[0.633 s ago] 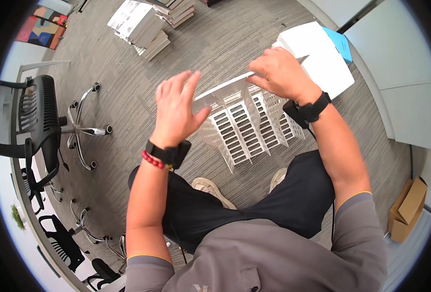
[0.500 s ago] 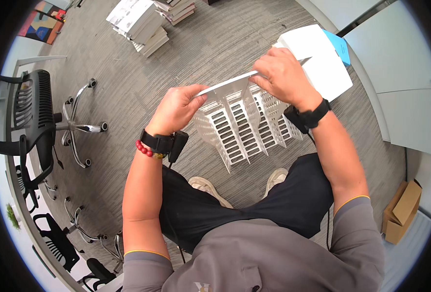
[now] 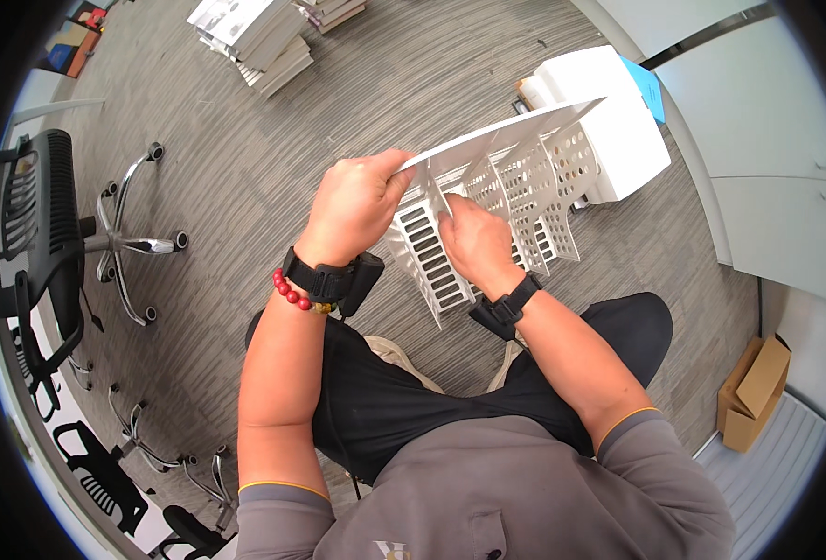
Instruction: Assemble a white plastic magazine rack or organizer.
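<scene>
A white plastic file rack [image 3: 560, 163] with slotted and round-holed dividers is held up in front of my knees, its compartments facing me. My left hand [image 3: 355, 207] is closed on the left end of its long upper edge, thumb and fingers pinching the panel. Reaching into the compartments, my right hand [image 3: 480, 245] is closed at one of the left dividers, with its fingertips partly hidden against the plastic. Black straps with small dark boxes circle both wrists, and a red bead bracelet [image 3: 291, 295] sits on the left one.
Beyond the rack stand white file holders [image 3: 632, 140] with a blue folder [image 3: 644, 89]. Stacked books [image 3: 254, 42] lie on the carpet at the far left. A wheeled office chair [image 3: 54, 205] is on the left; cabinets [image 3: 777, 112] and an open cardboard box [image 3: 753, 397] are on the right.
My right hand has left the rack's upper edge and moved down and left to a divider. The rack's right end has swung up and away; my left hand keeps its grip.
</scene>
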The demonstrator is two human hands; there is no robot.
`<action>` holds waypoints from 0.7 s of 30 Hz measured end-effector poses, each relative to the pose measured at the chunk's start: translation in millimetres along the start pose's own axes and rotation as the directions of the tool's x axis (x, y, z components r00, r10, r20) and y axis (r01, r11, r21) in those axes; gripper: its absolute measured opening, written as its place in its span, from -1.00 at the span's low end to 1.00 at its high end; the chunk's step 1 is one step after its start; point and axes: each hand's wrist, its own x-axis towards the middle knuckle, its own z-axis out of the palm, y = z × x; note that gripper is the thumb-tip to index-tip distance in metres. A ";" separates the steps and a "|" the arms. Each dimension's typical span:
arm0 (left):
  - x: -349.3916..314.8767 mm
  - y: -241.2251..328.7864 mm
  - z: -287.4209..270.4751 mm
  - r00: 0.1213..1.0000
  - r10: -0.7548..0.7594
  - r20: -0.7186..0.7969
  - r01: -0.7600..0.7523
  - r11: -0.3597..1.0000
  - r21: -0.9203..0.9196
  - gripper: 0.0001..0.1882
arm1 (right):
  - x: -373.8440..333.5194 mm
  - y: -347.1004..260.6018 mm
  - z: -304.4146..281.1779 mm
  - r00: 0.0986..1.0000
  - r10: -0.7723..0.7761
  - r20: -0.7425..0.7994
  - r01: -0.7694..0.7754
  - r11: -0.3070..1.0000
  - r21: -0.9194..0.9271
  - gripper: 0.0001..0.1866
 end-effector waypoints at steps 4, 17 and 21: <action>-5.1 0.0 0.5 1.000 0.029 -0.003 -0.029 0.999 -0.023 -0.80 | -8.7 9.9 5.6 0.992 -0.059 -0.109 0.067 0.995 0.074 -0.78; -12.0 4.2 10.7 0.998 -0.043 -0.056 0.042 0.999 -0.013 -0.79 | -16.8 11.1 6.9 0.994 -0.052 -0.099 0.064 0.990 0.124 -0.83; -13.7 3.2 11.9 0.999 -0.003 -0.043 0.002 1.000 -0.010 -0.77 | -17.6 14.2 10.1 0.995 -0.069 -0.078 0.076 0.993 0.089 -0.84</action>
